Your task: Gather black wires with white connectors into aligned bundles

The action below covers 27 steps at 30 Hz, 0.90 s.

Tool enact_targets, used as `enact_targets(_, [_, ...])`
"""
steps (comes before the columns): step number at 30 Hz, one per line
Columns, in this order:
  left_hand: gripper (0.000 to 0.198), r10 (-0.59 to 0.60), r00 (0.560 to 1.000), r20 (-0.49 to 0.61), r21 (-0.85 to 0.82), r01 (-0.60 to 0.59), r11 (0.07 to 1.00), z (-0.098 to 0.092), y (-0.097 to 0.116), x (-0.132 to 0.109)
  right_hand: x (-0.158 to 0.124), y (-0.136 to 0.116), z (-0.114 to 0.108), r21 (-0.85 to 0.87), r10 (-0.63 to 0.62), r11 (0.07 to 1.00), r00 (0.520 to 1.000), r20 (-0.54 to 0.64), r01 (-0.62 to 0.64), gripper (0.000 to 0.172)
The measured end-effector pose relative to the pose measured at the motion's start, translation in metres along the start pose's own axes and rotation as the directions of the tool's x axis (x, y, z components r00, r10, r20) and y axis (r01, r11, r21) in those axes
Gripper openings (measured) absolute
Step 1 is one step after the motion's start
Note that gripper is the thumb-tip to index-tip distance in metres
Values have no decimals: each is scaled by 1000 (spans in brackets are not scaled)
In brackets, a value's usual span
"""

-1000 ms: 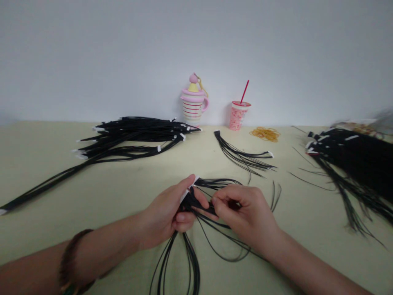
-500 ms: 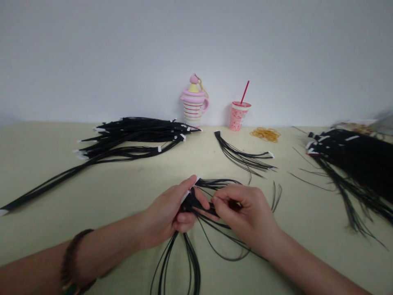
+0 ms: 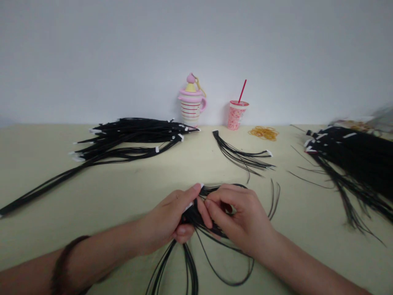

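Note:
Black wires with white connectors form a wire harness that hangs in loops below my hands. My left hand is closed around it, thumb on top near a white connector. A second white end shows by the thumb tip. My right hand pinches with thumb and forefinger beside the left fingers, among the wires. What sits between those fingertips is mostly hidden, seemingly a thin black wire. One long wire loop droops beneath the right hand.
A pile of black harnesses lies at the back left, another big bundle at the right. A smaller harness rests ahead. Yellow rubber bands, a pink-lidded mug and a red-strawed cup stand or lie near the wall.
Both hands have shifted slightly down with the harness. The wire loop under my right hand hangs lower and wider. My right fingertips have moved a little left, closer to the left hand.

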<state>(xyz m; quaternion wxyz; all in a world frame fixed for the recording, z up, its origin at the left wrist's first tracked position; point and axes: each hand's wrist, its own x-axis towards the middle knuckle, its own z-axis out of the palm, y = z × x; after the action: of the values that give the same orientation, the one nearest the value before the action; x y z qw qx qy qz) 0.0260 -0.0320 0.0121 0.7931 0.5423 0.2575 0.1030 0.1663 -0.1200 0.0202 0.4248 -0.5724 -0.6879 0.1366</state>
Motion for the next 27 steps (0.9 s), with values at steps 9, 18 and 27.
enact_targets(9, [50,9,999,-34,-2,-9,1000,3,1,0,3,3,1,-25,11,1000,1000,0,-11,25])
enact_targets(18, [47,-55,997,-54,-148,46,988,0,3,3,12,32,-30,-228,193,944,960,-201,-238,19])
enact_targets(27, [45,-35,999,-11,-205,32,978,-2,5,2,16,48,-42,457,575,694,810,114,-557,34])
